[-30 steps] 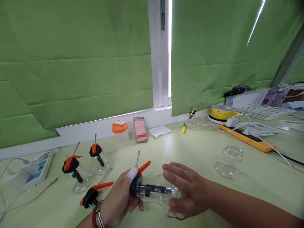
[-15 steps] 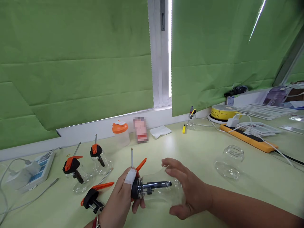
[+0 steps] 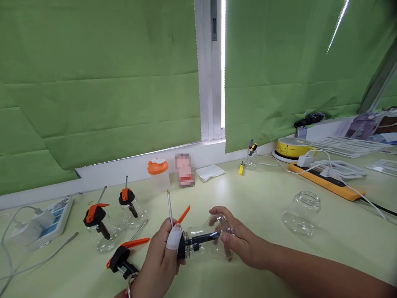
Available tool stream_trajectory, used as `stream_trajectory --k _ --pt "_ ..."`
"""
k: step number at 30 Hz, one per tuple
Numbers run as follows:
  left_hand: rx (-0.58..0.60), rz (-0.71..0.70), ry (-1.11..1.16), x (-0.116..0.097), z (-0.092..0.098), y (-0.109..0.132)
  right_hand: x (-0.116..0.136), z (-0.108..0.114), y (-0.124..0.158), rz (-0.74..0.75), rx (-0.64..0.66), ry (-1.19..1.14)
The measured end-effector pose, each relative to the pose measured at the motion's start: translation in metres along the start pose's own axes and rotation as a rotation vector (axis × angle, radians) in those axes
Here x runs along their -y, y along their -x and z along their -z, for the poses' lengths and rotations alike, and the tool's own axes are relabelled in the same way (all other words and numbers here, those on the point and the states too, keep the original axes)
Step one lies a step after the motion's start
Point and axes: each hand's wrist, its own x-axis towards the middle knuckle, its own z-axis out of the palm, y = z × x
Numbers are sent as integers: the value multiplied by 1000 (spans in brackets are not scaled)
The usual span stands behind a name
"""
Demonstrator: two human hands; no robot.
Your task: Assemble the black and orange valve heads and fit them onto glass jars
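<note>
My left hand (image 3: pixel 163 254), a white wrap on its thumb, is closed round a black pump lid (image 3: pixel 182 247). An orange lever (image 3: pixel 185 214) and a thin metal tube (image 3: pixel 170 209) stick up from that lid. Attached to it is a clear jar (image 3: pixel 201 231), tipped on its side with a dark tube inside. My right hand (image 3: pixel 240 240) grips the jar's wide bottom end, thumb on the near side and fingers behind. Left of my left hand, a loose black pump lid (image 3: pixel 119 258) with an orange lever lies on the table.
Two lidded jars (image 3: pixel 107 238) (image 3: pixel 136 215) stand at left beside a white power strip (image 3: pixel 63 219). An open jar (image 3: pixel 299 219) sits at right, before an orange power strip (image 3: pixel 325 182). An orange-lidded cup (image 3: pixel 159 176), white paper (image 3: pixel 211 171) and screwdrivers (image 3: pixel 252 149) stand farther back.
My right hand's fingers have closed round the jar's bottom end, its thumb swinging up over the near side. The lid and its tube have turned slightly in my left hand.
</note>
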Motion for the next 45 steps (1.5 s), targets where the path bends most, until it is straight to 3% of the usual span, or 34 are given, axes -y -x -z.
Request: stream_trajectory --k 6,9,12,16,22,25,33,38,40,45 --pt "56 -82 -66 6 2 -1 2 -3 -8 -275 2 -305" --pt "53 -32 -27 5 1 -4 6 -3 -8 -307 -11 -302" --pt "33 28 73 3 1 -9 9 -1 -4 -238 -12 -177" --pt "31 157 248 1 1 -16 11 3 2 124 -10 282" --pt "170 340 480 3 0 -17 10 10 -2 962 -56 1020" --pt "190 401 483 1 0 -16 9 12 -5 1090 -48 1118" --pt "140 285 385 -2 0 -12 6 13 -7 1056 -104 1092" --pt "71 218 242 -5 -1 -9 -1 12 -6 928 -107 945" --pt "27 166 194 -5 -1 -8 -3 11 -4 808 -97 805" --pt "-42 101 131 1 -2 -6 -2 8 2 260 -1 393"
